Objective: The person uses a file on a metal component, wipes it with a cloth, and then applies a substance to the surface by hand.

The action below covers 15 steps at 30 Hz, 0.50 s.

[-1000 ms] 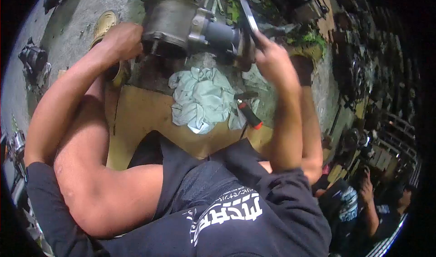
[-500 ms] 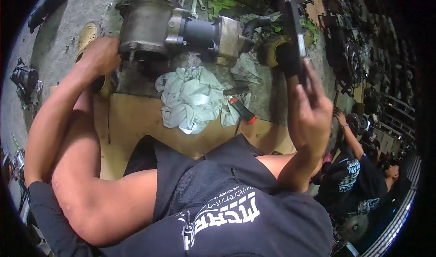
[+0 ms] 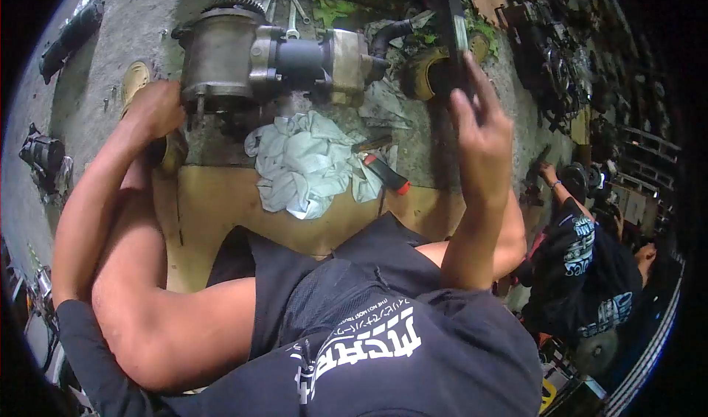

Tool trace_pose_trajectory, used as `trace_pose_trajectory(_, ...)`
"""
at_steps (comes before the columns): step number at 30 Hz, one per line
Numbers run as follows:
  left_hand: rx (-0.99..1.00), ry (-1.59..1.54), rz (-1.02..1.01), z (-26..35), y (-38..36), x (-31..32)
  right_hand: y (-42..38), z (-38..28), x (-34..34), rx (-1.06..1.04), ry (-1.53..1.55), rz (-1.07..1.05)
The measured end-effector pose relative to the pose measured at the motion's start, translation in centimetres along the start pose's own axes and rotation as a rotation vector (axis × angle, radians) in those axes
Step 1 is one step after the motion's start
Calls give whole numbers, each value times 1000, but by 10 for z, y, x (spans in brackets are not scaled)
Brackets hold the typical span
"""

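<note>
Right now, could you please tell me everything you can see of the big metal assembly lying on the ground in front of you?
The metal assembly lies on its side on the concrete floor. It looks like worn, grimy cast metal: a wide drum-shaped housing at the left with a toothed gear ring behind it, a dark cylindrical middle section, and a paler blocky end piece at the right, where a black hose bends off. The left hand rests at the drum's lower left edge. A crumpled pale rag lies just in front of it.

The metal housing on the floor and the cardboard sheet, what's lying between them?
In the head view, a crumpled pale rag lies between the metal housing and the cardboard sheet, overlapping the sheet's edge. A red-handled tool lies just beside the rag.
</note>
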State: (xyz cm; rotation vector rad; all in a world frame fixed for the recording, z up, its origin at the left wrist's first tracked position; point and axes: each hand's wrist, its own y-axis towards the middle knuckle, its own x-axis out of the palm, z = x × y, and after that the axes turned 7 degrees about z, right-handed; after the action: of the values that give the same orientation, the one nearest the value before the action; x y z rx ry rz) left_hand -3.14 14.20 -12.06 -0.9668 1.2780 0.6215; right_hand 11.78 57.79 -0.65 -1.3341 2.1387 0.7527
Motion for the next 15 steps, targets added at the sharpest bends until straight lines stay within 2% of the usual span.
trace_pose_trajectory(1, -16, -8, -13, 3, 1, -4, -19, -11, -4, 91, -18, -39)
trace_pose_trajectory(2, -34, -9, -24, 2, 2, -8, -34, -5, 4, 37, -12, -25)
trace_pose_trajectory(4, -34, -7, -1, -3, 1, -1, -59, 8, 26, 98, 96, -68)
trace_pose_trajectory(5, -35, -17, 22, -5, 2, 2, -66, 10, 35, 210, 110, -128)
trace_pose_trajectory(9, -24, 46, -9, 7, -6, -9, -90, 66, 103, 381, 349, -104)
trace_pose_trajectory(11, -79, 40, -129, 2, 1, -11, -94, 67, 113, 835, 722, -264)
trace_pose_trajectory(13, -54, 59, -53, -15, 0, 13, -102, 65, 116, 726, 652, -342)
trace_pose_trajectory(14, -74, 69, -115, -9, 1, 11, -107, 69, 123, 725, 619, -359)
trace_pose_trajectory(15, -23, 78, -130, -30, 6, 32, -109, 74, 134, 720, 587, -373)
